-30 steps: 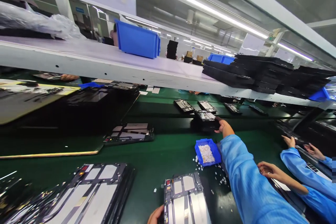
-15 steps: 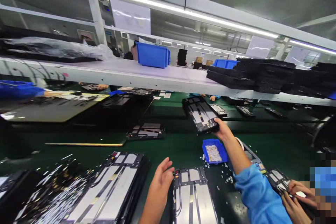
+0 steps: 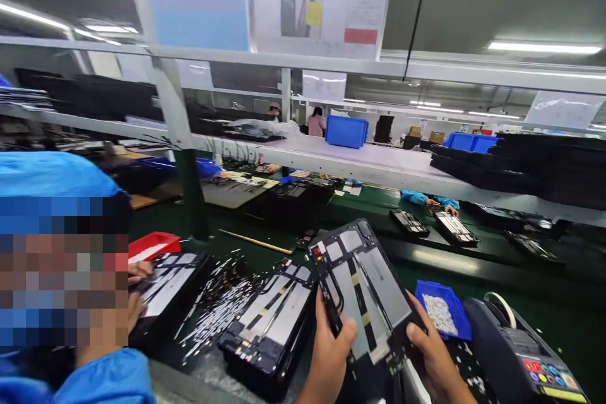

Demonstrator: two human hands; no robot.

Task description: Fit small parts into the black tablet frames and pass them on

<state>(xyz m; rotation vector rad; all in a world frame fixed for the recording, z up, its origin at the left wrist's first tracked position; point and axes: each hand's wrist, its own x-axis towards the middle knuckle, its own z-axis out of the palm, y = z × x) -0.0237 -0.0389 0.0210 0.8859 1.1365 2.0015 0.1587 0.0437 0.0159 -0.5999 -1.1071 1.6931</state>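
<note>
Head view: both hands hold one dark tablet frame [image 3: 364, 290], lifted off the green worktop [image 3: 473, 265] and tilted with its face toward the camera. The left hand [image 3: 329, 353] is closed on the frame's lower left edge, thumb over the front. The right hand [image 3: 433, 356] is closed on the lower right edge, fingers curled round it. From both grips the frame runs up and away, its long axis leaning toward the far left, its top corner well beyond either hand. Each hand is equally near it, since both have hold.

Just left of the left grip lies a stack of like frames [image 3: 272, 322] flat on the worktop. Just beyond the right grip sits a small blue bin [image 3: 445, 312] of white bits, and to its right a tape dispenser [image 3: 516, 347]. Far left, a co-worker's hand [image 3: 137, 273] rests at another frame.
</note>
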